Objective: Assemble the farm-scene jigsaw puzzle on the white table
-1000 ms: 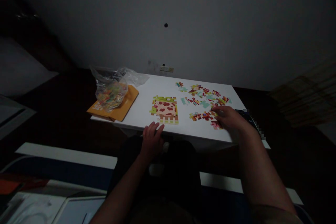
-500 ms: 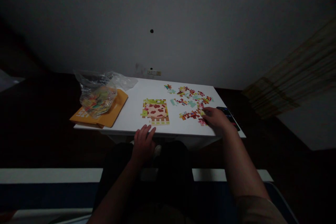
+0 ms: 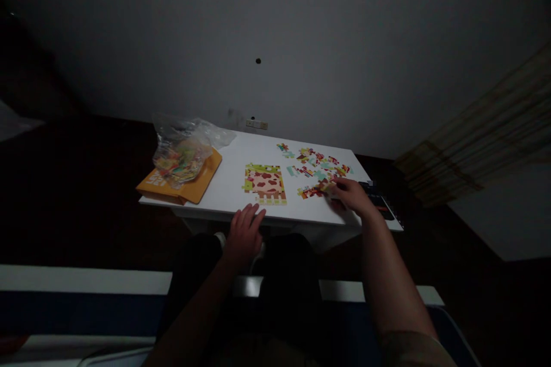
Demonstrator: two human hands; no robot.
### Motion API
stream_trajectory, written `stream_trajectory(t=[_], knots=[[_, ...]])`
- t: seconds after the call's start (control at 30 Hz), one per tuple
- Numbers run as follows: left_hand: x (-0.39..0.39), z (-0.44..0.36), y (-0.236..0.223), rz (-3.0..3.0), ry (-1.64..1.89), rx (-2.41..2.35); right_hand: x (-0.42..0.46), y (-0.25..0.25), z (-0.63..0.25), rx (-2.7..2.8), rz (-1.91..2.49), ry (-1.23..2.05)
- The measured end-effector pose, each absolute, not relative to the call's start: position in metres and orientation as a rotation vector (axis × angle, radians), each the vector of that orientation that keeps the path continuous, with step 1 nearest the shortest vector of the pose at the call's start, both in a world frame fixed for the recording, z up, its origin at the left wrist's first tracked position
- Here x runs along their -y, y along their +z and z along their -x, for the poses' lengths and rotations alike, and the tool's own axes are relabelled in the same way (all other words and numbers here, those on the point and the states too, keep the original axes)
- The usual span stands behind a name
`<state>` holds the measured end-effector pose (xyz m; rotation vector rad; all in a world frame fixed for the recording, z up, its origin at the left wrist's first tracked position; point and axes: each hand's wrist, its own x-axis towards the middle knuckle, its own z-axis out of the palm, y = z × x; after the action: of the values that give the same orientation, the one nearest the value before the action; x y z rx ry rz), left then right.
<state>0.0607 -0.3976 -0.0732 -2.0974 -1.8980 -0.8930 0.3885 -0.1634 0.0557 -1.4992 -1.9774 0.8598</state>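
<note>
A partly joined jigsaw puzzle [image 3: 264, 183] with a brown-spotted pink animal and a white fence lies flat on the white table [image 3: 235, 183]. Just below it, my left hand [image 3: 245, 235] rests at the table's front edge, fingers stretched out and holding nothing. My right hand [image 3: 350, 195] is over the loose pieces on the right, its thumb and fingers pinched on a yellowish puzzle piece [image 3: 330, 187]. Red and brown puzzle pieces [image 3: 310, 191] lie beside its fingertips. Farther back are several more loose puzzle pieces [image 3: 321, 174], some pale green. My right hand partly covers the nearest ones.
On the left, a clear plastic bag [image 3: 183, 155] of colourful pieces sits on an orange-yellow packet [image 3: 206, 180]. A dark phone [image 3: 379, 200] lies at the right edge, past my right hand. Behind the table stands a wall with a socket [image 3: 257, 124].
The whole view has shifted with my head. My right hand has lifted a yellowish piece from among the loose ones and moved slightly left. My left hand stays at the table edge.
</note>
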Motion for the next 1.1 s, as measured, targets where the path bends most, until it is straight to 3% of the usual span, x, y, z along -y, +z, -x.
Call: stream_trajectory(t=[0.13, 0.27, 0.43, 0.8, 1.1], knots=[[0.401, -0.063, -0.066, 2.124, -0.966, 1.929, 0.209, 0.056, -0.319, 2.077, 1.249, 0.959], [0.406, -0.060, -0.053, 2.072, -1.072, 1.963, 0.258, 0.042, -0.232, 2.231, 1.317, 0.969], [0.412, -0.048, -0.046, 2.004, -0.990, 2.040, 0.291, 0.032, -0.171, 2.399, 1.552, 0.561], [0.403, -0.052, -0.035, 2.022, -0.828, 2.071, 0.259, 0.036, -0.205, 2.400, 1.561, 0.318], [0.393, -0.059, -0.034, 2.059, -0.733, 2.100, 0.252, 0.015, -0.219, 2.381, 1.449, 0.397]])
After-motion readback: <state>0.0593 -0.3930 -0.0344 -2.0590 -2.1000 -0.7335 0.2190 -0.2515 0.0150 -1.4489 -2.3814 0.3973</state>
